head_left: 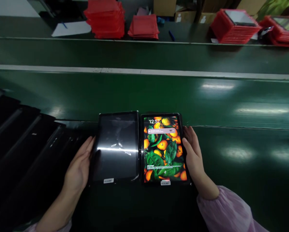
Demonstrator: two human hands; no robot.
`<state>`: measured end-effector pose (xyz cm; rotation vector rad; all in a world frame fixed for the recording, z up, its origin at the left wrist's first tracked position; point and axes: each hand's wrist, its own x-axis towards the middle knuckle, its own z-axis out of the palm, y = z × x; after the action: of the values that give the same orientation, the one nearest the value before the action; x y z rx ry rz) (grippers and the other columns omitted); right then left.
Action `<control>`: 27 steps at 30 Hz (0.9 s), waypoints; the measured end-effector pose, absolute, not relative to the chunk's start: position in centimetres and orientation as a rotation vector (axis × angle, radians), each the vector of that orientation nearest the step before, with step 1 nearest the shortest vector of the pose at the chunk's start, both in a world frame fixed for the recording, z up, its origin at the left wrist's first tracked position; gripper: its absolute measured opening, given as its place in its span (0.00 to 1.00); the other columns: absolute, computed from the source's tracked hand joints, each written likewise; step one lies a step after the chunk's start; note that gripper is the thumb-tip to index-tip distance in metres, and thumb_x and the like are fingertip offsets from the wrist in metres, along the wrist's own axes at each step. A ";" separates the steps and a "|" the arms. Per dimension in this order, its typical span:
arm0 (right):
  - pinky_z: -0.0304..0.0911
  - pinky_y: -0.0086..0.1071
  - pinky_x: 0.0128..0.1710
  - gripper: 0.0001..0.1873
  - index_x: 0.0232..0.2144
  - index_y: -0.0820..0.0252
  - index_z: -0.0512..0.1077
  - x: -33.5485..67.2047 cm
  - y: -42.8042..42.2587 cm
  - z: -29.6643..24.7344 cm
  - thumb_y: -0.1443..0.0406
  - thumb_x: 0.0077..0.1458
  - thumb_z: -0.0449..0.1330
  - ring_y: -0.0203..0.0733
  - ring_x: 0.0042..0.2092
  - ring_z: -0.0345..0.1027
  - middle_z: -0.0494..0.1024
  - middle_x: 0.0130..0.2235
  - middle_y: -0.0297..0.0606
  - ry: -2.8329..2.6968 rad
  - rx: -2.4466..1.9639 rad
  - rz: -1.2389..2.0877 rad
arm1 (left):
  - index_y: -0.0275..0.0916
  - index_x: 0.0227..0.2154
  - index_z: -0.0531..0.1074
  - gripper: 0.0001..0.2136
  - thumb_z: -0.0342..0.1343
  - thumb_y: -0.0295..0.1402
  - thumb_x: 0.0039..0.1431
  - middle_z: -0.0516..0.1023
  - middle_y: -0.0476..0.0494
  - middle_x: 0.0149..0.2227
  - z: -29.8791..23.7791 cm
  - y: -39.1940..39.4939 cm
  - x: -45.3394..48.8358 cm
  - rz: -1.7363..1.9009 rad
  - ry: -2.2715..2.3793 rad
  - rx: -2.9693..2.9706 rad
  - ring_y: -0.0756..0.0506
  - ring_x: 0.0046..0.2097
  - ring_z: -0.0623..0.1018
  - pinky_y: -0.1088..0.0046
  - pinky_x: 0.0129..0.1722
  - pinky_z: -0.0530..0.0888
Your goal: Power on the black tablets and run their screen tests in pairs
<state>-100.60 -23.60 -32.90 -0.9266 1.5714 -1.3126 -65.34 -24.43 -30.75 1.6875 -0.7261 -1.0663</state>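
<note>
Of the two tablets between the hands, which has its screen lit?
The right tablet, beside the right hand: it shows 12:57 over a fruit picture, while the left tablet, beside the left hand, looks unlit.

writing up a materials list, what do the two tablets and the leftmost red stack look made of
Dark tablet: glossy, probably a glass front, perhaps under clear film, given the light streak and small glints.
Lit tablet: smooth front, probably glass too, going by its crisp, flat display.
Red stack: perhaps thin, soft plastic, from its uneven layers; blur leaves the finish open.
</note>
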 end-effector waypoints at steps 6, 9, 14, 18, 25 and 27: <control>0.55 0.58 0.77 0.38 0.72 0.45 0.64 -100.6 -23.6 -33.2 0.45 0.65 0.63 0.54 0.77 0.57 0.68 0.74 0.43 1.557 -0.910 -1.344 | 0.40 0.75 0.64 0.41 0.56 0.49 0.60 0.72 0.36 0.72 -30.5 -24.9 -66.0 -1.157 -0.779 1.711 0.29 0.75 0.67 0.51 0.75 0.65; 0.54 0.55 0.78 0.35 0.69 0.45 0.67 -100.7 -23.5 -33.0 0.46 0.64 0.64 0.52 0.77 0.58 0.70 0.73 0.41 1.560 -0.901 -1.355 | 0.40 0.74 0.67 0.41 0.58 0.47 0.57 0.72 0.36 0.73 -30.8 -24.9 -65.7 -1.191 -0.781 1.696 0.28 0.76 0.66 0.51 0.76 0.64; 0.56 0.55 0.77 0.30 0.66 0.44 0.70 -101.7 -23.9 -32.7 0.45 0.66 0.62 0.52 0.75 0.61 0.72 0.72 0.40 1.611 -1.079 -1.273 | 0.42 0.69 0.71 0.43 0.69 0.39 0.47 0.71 0.38 0.74 -31.7 -24.9 -65.1 -1.175 -0.923 1.620 0.28 0.79 0.57 0.51 0.77 0.61; 0.63 0.57 0.72 0.29 0.63 0.44 0.73 -103.2 -24.1 -32.0 0.43 0.66 0.63 0.55 0.71 0.68 0.78 0.66 0.42 1.644 -1.263 -1.253 | 0.48 0.69 0.70 0.43 0.72 0.38 0.45 0.70 0.43 0.75 -32.3 -25.8 -64.2 -1.203 -1.032 1.596 0.29 0.81 0.52 0.51 0.78 0.60; 0.63 0.63 0.70 0.17 0.43 0.44 0.87 -103.4 -23.2 -29.8 0.51 0.71 0.58 0.61 0.72 0.64 0.78 0.64 0.38 1.744 -1.905 -1.139 | 0.40 0.71 0.66 0.46 0.73 0.37 0.47 0.63 0.35 0.78 -33.1 -28.3 -63.8 -1.178 -1.169 1.491 0.29 0.81 0.52 0.53 0.79 0.52; 0.61 0.66 0.71 0.16 0.39 0.41 0.88 -103.3 -22.9 -29.2 0.54 0.70 0.58 0.62 0.72 0.64 0.79 0.64 0.34 1.674 -2.047 -1.096 | 0.42 0.71 0.65 0.45 0.73 0.38 0.48 0.61 0.36 0.78 -33.1 -28.8 -64.2 -1.148 -1.189 1.503 0.30 0.81 0.53 0.52 0.79 0.53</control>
<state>-103.32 -22.94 -29.25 -2.0465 1.6745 -1.0961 -64.21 -28.80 -33.10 1.5035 -1.1889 -1.1480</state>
